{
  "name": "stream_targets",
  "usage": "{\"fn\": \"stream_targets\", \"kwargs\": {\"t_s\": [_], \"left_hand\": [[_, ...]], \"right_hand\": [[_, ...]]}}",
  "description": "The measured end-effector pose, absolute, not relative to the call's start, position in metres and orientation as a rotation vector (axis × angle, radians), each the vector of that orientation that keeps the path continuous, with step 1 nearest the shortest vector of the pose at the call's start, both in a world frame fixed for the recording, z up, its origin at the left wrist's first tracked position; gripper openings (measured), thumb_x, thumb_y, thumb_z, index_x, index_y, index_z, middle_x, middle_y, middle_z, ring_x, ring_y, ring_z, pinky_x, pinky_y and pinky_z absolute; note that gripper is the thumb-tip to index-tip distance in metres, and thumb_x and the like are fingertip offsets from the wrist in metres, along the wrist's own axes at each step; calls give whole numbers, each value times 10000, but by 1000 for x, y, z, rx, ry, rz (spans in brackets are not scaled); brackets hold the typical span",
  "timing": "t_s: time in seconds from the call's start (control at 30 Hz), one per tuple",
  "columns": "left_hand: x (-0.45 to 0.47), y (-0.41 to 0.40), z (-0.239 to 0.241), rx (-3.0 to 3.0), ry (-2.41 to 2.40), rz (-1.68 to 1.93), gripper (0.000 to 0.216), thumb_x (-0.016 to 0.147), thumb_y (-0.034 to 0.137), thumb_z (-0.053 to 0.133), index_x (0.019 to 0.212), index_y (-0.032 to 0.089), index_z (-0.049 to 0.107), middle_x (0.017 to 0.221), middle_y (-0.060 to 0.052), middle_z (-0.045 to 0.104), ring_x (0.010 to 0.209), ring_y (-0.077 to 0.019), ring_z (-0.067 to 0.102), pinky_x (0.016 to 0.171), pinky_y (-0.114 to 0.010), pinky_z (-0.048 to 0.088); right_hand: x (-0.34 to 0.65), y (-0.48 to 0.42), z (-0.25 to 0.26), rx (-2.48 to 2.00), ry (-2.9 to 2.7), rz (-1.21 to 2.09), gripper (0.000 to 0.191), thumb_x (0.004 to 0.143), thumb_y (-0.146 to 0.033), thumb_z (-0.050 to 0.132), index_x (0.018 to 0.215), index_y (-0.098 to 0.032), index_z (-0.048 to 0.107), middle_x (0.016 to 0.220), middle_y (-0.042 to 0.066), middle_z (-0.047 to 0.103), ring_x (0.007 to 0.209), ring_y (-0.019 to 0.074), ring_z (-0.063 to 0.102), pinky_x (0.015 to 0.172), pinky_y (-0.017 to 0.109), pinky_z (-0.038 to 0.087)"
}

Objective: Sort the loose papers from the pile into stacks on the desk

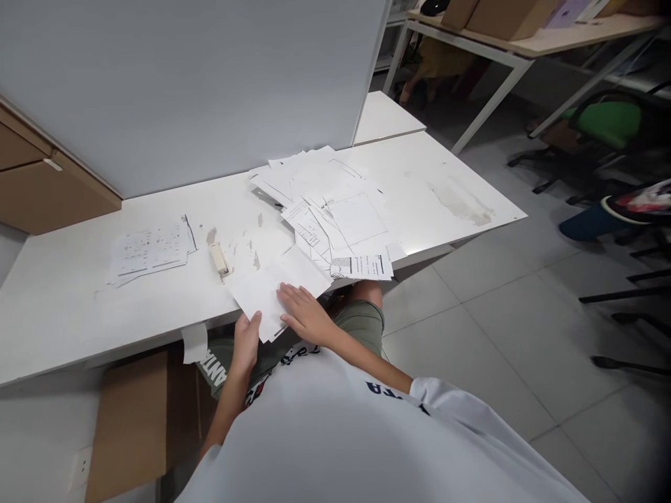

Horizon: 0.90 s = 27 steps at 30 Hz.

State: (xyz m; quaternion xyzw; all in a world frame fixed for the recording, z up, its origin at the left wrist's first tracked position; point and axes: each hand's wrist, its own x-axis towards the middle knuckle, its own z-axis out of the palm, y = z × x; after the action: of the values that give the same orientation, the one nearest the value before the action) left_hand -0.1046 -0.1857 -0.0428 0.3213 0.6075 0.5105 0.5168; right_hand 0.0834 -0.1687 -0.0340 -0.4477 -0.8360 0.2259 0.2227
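My left hand [247,337] pinches the near left edge of some white paper sheets [256,290], thumb on top. These sheets stick out past the front edge of the desk. Flat on the same sheets lies my right hand [302,313], its fingers stretched out. Just beyond, a messy heap of papers [356,216] spreads over the desk, some printed and some blank. A small cream-coloured block-like object [218,259] sits left of the sheets; its kind is unclear. Farther left is a neater stack of printed papers [152,248].
The white desk [68,300] backs onto a grey partition [210,84]. A cardboard box [63,175] stands at its left end, and another cardboard piece [128,419] is underneath. At right are a green-seated chair [611,124] and a second table [545,38] holding boxes.
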Motion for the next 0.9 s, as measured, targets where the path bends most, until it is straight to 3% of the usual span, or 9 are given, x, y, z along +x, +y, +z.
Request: {"fn": "stream_targets", "kwargs": {"t_s": [0.17,0.23,0.33,0.4,0.57,0.7,0.8,0.9], "left_hand": [[-133,-181,-36,1259,1780,1287,380,789,522,683,891,158,721,938,-104,745,1032,-309,667,977,-437,493],[-143,-173,-28,1350,1763,1373,372,825,530,652,882,169,725,938,-98,742,1018,-296,673,985,-435,493],[-147,-157,-20,1507,1591,1511,345,896,493,592,974,182,719,1065,-101,721,1100,-266,650,1047,-420,462],[-145,-147,-24,1455,1533,1663,349,897,487,596,1044,184,688,1122,-110,694,1134,-256,633,1067,-416,448],[-147,-135,-50,1147,1615,1973,585,770,501,715,1228,194,520,1225,-140,597,1172,-261,590,1044,-412,453],[-155,-138,-52,1228,1620,1928,622,806,479,685,1321,248,422,1238,-116,560,1188,-230,562,1061,-379,427],[-154,-141,-48,1280,1607,1934,588,822,456,683,1311,252,429,1237,-103,534,1197,-213,536,1090,-362,392],[-150,-146,-48,1281,1618,1955,512,850,440,662,1279,250,455,1100,-61,546,1079,-186,570,1069,-363,403]], "right_hand": [[112,-138,-25,-1327,-1676,484,756,980,-555,419,1585,-186,155,1643,175,213,1531,290,201,1222,530,241],[123,-122,-18,-1240,-1515,479,802,956,-553,483,1586,-215,118,1625,173,253,1520,296,227,1214,545,246],[125,-107,-14,-1019,-1442,653,618,974,-502,475,1514,-247,313,1362,135,587,1300,259,534,1140,491,377],[115,-105,-22,-955,-1395,767,454,977,-483,468,1360,-243,508,1173,104,677,1115,235,628,1064,446,445],[81,-111,-48,-935,-1361,904,334,922,-440,526,1159,-221,611,1096,98,681,1068,237,622,997,409,463],[72,-108,-37,-943,-1356,952,200,916,-386,499,887,-226,615,892,52,648,898,222,609,860,365,476],[69,-107,-27,-904,-1290,976,185,909,-383,501,939,-230,600,924,40,629,906,210,584,859,342,462],[62,-114,-30,-914,-1226,1038,212,857,-398,557,982,-231,594,927,32,621,892,204,573,845,331,466]]}}
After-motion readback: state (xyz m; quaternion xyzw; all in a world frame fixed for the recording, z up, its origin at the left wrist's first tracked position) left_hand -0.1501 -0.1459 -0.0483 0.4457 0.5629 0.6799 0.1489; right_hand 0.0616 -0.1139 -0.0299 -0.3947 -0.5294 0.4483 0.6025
